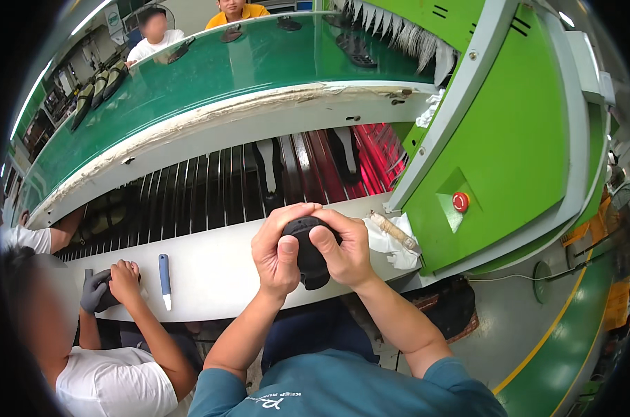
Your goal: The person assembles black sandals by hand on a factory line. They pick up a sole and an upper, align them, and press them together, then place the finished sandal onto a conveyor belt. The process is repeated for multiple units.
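Note:
Over the white ledge's front edge I hold a black shoe point(311, 258), seen nearly end-on. My left hand point(276, 249) wraps its left side, and my right hand point(344, 247) wraps the right. Both thumbs lie on the near face, while the fingers meet over the far end and hide much of the shoe. Behind my hands, on the conveyor of metal rods point(190, 191), lie a black shoe with a pale strip point(266, 167) and another like it point(344, 154) near a red glow.
A blue-handled tool point(165, 278) lies on the white ledge point(217, 271). Right of my hands are a wrapped roll point(395, 231) and white cloth. A green machine point(496, 167) with a red button point(460, 202) stands right. A co-worker point(113, 368) at left handles something dark. Shoes and soles sit on the green belt point(259, 59).

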Demonstrator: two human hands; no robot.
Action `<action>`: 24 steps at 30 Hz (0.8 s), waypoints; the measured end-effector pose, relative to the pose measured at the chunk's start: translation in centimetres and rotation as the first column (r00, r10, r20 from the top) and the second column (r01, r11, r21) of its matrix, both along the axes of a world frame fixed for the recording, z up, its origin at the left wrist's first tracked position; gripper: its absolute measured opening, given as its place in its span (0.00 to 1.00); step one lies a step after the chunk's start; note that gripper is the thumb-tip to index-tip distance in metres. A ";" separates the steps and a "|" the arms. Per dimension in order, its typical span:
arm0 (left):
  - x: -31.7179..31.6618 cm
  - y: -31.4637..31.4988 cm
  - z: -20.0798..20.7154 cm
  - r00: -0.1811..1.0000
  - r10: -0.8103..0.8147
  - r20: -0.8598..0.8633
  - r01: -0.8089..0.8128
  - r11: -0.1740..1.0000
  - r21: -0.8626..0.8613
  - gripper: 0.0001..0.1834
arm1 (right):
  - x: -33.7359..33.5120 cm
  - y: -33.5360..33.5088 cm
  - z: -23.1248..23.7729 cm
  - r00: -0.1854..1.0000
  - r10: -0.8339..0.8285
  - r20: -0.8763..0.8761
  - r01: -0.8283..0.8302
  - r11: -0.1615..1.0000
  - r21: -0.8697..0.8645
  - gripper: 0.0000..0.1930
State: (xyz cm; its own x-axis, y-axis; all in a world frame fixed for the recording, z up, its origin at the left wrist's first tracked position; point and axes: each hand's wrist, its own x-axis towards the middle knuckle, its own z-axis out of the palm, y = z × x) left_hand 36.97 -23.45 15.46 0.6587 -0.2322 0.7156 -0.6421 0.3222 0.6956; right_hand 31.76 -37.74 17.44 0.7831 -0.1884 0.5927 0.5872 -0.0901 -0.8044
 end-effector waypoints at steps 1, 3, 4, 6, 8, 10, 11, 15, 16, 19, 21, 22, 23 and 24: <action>0.0 0.0 -0.5 1.000 -0.010 -0.016 0.011 1.000 0.026 0.35 | 0.0 0.2 -0.2 1.000 -0.031 0.007 0.031 0.999 0.011 0.19; 0.2 -0.5 -1.5 0.998 -0.035 -0.048 0.038 0.996 0.075 0.43 | 0.8 -1.1 -0.8 1.000 0.009 -0.026 -0.004 0.987 0.162 0.17; 0.4 0.4 -3.8 0.993 -0.010 -0.118 0.039 0.969 0.244 0.60 | 1.3 -2.3 -1.8 0.998 0.020 -0.056 -0.004 0.959 0.284 0.18; -1.0 2.7 -6.3 0.979 0.023 -0.203 0.061 0.915 0.398 0.73 | 1.6 -3.4 -1.6 0.996 0.027 -0.081 0.015 0.881 0.473 0.23; -3.5 4.3 -8.3 0.959 -0.005 -0.285 0.123 0.909 0.398 0.77 | 1.4 -4.2 -0.5 0.994 0.053 -0.097 0.015 0.804 0.595 0.30; -5.9 4.9 -9.3 0.932 0.050 -0.358 0.064 0.952 0.300 0.73 | 1.6 -4.8 -0.3 0.992 0.071 -0.105 0.033 0.655 0.755 0.31; -5.6 5.3 -9.4 0.956 0.109 -0.273 -0.034 0.963 0.267 0.71 | 1.8 -5.0 -0.2 0.991 0.084 -0.106 0.040 0.567 0.823 0.32; -4.1 6.0 -3.0 0.916 0.391 0.089 -0.393 0.920 0.004 0.58 | 2.5 -3.9 -2.4 0.973 0.231 0.008 -0.075 0.282 0.956 0.30; -3.5 6.0 -0.3 0.878 0.428 0.217 -0.422 0.904 -0.076 0.55 | 2.7 -2.7 -2.5 0.965 0.258 -0.052 -0.015 0.250 0.968 0.28; -2.7 5.3 5.6 0.772 0.540 0.335 -0.489 0.841 -0.230 0.48 | 2.8 -1.8 -6.5 0.905 0.366 -0.218 0.113 0.288 0.951 0.22; -1.9 5.4 7.4 0.822 0.464 0.330 -0.436 0.886 -0.160 0.43 | 2.7 -1.0 -8.1 0.913 0.212 -0.349 0.186 0.544 0.818 0.20; -1.2 5.1 7.6 0.844 0.387 0.372 -0.384 0.919 -0.086 0.44 | 2.5 -0.5 -8.1 0.922 0.047 -0.383 0.215 0.761 0.612 0.20; -0.6 4.7 7.7 0.862 0.303 0.407 -0.327 0.945 -0.010 0.45 | 2.2 -0.2 -7.9 0.923 -0.122 -0.365 0.256 0.902 0.347 0.21; -0.4 4.1 7.6 0.893 0.205 0.400 -0.246 0.968 0.052 0.43 | 2.0 0.1 -7.0 0.954 -0.210 -0.214 0.249 0.952 0.175 0.24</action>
